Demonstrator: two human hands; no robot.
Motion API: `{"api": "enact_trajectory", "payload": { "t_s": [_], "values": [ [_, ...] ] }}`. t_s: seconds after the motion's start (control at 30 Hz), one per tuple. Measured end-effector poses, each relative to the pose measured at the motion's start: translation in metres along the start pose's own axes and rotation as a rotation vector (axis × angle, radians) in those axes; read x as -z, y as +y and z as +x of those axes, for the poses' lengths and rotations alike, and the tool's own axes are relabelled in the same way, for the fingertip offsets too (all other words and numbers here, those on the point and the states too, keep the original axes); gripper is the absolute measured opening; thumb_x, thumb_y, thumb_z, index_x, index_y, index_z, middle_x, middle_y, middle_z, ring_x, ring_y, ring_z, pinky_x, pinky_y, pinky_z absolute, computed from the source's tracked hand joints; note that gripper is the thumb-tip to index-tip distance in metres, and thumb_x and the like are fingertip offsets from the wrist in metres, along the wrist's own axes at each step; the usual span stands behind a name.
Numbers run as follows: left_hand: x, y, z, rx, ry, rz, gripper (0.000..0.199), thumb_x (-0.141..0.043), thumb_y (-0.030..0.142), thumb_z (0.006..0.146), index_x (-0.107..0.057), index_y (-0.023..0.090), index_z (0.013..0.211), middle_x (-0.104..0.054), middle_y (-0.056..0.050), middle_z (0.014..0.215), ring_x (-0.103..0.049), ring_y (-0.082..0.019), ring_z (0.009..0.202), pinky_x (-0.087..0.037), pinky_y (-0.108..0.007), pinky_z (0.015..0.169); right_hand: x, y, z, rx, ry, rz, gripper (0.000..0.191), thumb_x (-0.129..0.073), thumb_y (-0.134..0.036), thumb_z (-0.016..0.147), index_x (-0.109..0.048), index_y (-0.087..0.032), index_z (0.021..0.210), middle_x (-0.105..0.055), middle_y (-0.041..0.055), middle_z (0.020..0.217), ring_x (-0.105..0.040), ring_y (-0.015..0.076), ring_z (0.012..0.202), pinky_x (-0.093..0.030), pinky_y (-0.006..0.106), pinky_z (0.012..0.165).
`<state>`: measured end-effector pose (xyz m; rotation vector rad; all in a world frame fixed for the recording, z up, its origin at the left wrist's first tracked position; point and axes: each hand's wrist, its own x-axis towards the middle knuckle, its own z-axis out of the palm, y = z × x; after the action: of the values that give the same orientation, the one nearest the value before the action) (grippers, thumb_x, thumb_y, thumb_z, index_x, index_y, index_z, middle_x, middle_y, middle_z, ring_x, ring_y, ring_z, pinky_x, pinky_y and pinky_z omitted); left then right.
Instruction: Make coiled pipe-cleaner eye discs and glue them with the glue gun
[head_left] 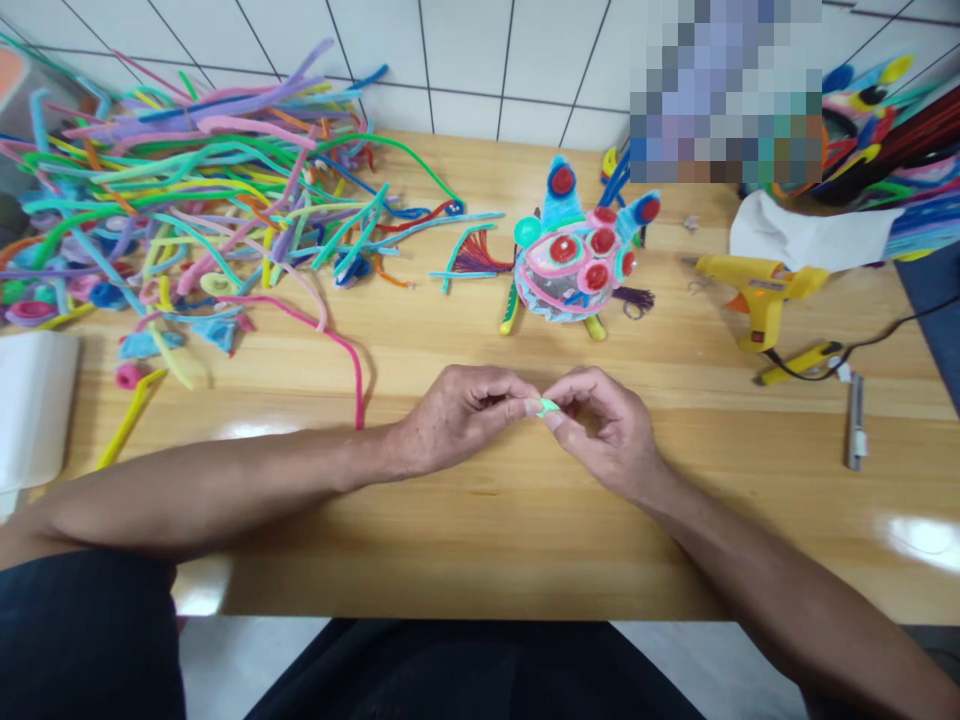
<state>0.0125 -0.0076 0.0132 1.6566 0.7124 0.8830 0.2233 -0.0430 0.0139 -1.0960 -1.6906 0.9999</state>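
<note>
A small light green piece (pixel 548 407) is pinched between my two hands, low over the middle of the wooden table. My left hand (pixel 469 415) grips its left side with thumb and fingers. From the right, my right hand (pixel 604 425) closes on it with thumb and forefinger. Most of the piece is hidden by the fingertips. Beyond the hands stands a colourful fuzzy animal figure (pixel 574 265) with red round parts, two blue horn-like tips and yellow-green feet. Just left of the figure are a purple-red tassel (pixel 480 255) and a light blue strip (pixel 465 275).
Many coloured fuzzy stems (pixel 225 190) are heaped at the left, near a white box (pixel 34 410). At the right lie a yellow glue gun (pixel 765 290) with its cable, a yellow cutter (pixel 799 364), a metal cutter (pixel 856 425) and white paper (pixel 810 235).
</note>
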Motion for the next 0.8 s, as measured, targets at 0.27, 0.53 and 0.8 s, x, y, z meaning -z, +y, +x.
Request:
{"api": "enact_trajectory", "payload": {
  "t_s": [0.27,0.53,0.8],
  "values": [
    [-0.0023,-0.0019,-0.0013,-0.053,0.019,0.053,0.022,-0.068,0.033,0.100,-0.080,0.016,0.096,-0.081,-0.006,0.087,-0.075,-0.013,0.075,-0.057,-0.021,0.069,-0.0002,-0.0007,0.0016,-0.004,0.012,-0.005,0.005,-0.070,-0.021,0.092,-0.066,-0.023,0.093,-0.063,-0.0023,0.077,-0.058,0.0109,0.065,-0.049,0.025,0.059],
    [-0.0023,-0.0029,-0.0015,-0.123,0.032,0.097,0.014,-0.068,0.024,0.099,-0.079,0.015,0.097,-0.082,-0.006,0.088,-0.075,-0.013,0.076,-0.057,-0.020,0.069,-0.0006,-0.0002,0.0020,-0.008,0.015,-0.022,0.004,-0.070,-0.022,0.092,-0.065,-0.023,0.091,-0.063,-0.0021,0.076,-0.058,0.0112,0.064,-0.049,0.026,0.059],
    [-0.0024,-0.0034,-0.0031,-0.158,0.041,0.196,0.013,-0.067,0.023,0.099,-0.079,0.016,0.099,-0.081,-0.005,0.084,-0.073,-0.012,0.071,-0.055,-0.020,0.066,-0.0002,0.0003,0.0012,-0.021,0.013,-0.023,0.005,-0.069,-0.020,0.091,-0.065,-0.024,0.090,-0.063,-0.0023,0.076,-0.058,0.0115,0.065,-0.049,0.027,0.060]
  ]
}}
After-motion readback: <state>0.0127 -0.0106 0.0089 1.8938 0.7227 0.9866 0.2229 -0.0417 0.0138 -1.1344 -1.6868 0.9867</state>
